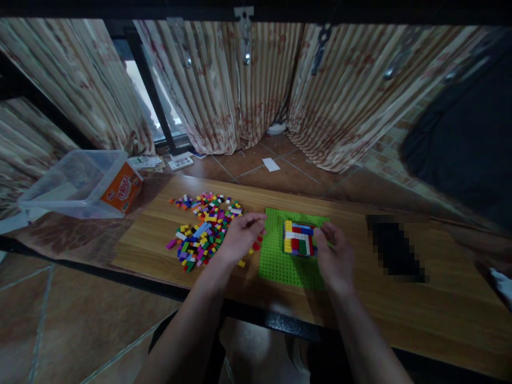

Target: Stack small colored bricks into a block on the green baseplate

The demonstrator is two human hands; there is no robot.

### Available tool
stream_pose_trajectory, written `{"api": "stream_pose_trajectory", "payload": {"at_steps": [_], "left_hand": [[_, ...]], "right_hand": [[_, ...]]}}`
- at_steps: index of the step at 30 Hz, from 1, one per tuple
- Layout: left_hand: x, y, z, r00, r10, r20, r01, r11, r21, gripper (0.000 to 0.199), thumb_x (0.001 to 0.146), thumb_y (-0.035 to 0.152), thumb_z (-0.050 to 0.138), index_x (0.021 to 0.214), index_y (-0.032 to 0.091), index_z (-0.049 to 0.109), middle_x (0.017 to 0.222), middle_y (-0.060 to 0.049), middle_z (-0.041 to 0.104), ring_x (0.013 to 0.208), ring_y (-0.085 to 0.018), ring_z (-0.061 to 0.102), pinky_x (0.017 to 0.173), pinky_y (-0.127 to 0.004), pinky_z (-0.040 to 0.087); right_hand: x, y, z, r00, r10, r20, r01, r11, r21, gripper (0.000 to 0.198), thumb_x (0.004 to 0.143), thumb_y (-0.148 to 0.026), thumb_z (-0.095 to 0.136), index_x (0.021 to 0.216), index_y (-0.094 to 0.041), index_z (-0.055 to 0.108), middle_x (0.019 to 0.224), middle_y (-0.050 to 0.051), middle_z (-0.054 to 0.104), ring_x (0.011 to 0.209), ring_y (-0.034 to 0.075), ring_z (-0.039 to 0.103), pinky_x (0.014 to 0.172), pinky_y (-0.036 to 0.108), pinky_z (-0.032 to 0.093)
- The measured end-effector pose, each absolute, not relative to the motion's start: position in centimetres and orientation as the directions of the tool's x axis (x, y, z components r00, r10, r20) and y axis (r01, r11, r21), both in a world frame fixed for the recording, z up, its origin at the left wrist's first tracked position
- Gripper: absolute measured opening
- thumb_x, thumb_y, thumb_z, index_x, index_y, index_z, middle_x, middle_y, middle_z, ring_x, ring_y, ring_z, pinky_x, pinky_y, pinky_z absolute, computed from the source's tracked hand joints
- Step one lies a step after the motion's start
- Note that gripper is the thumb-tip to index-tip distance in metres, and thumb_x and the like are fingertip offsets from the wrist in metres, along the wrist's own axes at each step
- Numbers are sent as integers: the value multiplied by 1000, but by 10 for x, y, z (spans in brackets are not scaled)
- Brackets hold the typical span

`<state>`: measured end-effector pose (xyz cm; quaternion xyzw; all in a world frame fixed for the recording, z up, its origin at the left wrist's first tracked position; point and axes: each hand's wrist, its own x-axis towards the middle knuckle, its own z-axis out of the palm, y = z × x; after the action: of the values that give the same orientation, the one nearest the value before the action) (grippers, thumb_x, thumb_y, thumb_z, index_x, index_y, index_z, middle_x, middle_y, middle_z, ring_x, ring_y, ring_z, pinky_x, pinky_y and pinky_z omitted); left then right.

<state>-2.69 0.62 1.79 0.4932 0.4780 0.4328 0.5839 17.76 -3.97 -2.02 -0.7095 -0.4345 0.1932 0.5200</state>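
A block build of toy bricks (298, 238), yellow, white, red, blue and green, sits on a green studded baseplate (276, 269). My right hand (336, 253) is at the build's right side, thumb and fingers curled against its edge and covering that end. Over the baseplate's left edge reaches my left hand (242, 237), its thumb and forefinger stretched rightward and slightly apart, with no brick visible between them. A spread-out pile of loose bricks (202, 234) in many colours lies left of this hand. A few red and yellow bricks show beside its wrist and fingers.
The wooden tabletop (144, 240) carries everything. A clear plastic bin (76, 184) with an orange label stands at the far left. A pixelated dark object (396, 250) lies to the right. Striped curtains (224, 90) hang behind, above a tiled floor (244, 165) with a paper (271, 164).
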Motion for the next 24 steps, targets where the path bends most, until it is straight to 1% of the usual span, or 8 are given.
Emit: {"api": "stream_pose_trajectory", "payload": {"at_steps": [3,7,9,12,15,17,21,24], "left_hand": [[-37,13,24,-9,993,-116,-185,113,976,24,72,30,66,89,13,68,61,2,58,45,-5,38,44,-20,25],[-50,17,31,-162,983,-89,-291,39,956,24,71,31,68,87,13,67,62,3,57,43,-4,36,42,-19,21],[-58,17,33,-208,975,-73,-309,5,951,24,71,31,68,87,13,67,62,3,56,44,-3,36,42,-18,22],[-71,17,35,-257,965,-53,-313,-31,949,22,71,31,68,84,13,67,62,3,56,46,-4,37,43,-18,23],[-83,18,36,-296,954,-49,-312,-48,949,21,70,30,69,81,13,67,60,3,56,44,-4,36,42,-19,22],[-89,19,37,-317,947,-55,-322,-53,945,20,69,30,69,81,13,67,59,4,55,44,-4,35,42,-19,22],[-95,19,38,-336,940,-53,-339,-68,938,20,68,27,69,82,12,67,61,3,57,44,-3,35,42,-19,22],[-97,19,38,-333,941,-56,-342,-65,938,19,67,26,69,81,13,67,61,3,57,44,-3,33,41,-19,21]], "right_hand": [[174,-39,-14,585,764,273,412,10,-911,46,83,-51,58,113,-16,63,109,14,68,94,25,65,83,43,51],[157,-44,-6,529,763,371,456,113,-883,34,85,-46,58,103,-18,67,99,9,70,85,21,66,78,39,52],[144,-49,-1,444,788,427,496,180,-849,26,88,-41,57,97,-20,69,95,7,70,83,20,66,77,37,53],[122,-61,3,225,849,479,528,307,-792,17,91,-32,55,93,-22,69,92,5,70,85,19,66,76,34,53],[102,-71,3,-23,894,448,533,390,-751,15,92,-25,53,94,-24,68,89,3,70,83,17,65,74,31,52],[92,-75,-2,-125,911,394,551,394,-736,15,92,-23,52,93,-24,67,88,3,69,82,17,65,74,30,51],[80,-76,-11,-203,936,287,609,350,-711,12,91,-22,55,91,-23,67,89,3,68,83,18,65,75,31,50],[75,-75,-15,-238,936,258,677,350,-647,12,91,-24,55,94,-23,67,91,4,68,86,19,64,78,32,50]]}}
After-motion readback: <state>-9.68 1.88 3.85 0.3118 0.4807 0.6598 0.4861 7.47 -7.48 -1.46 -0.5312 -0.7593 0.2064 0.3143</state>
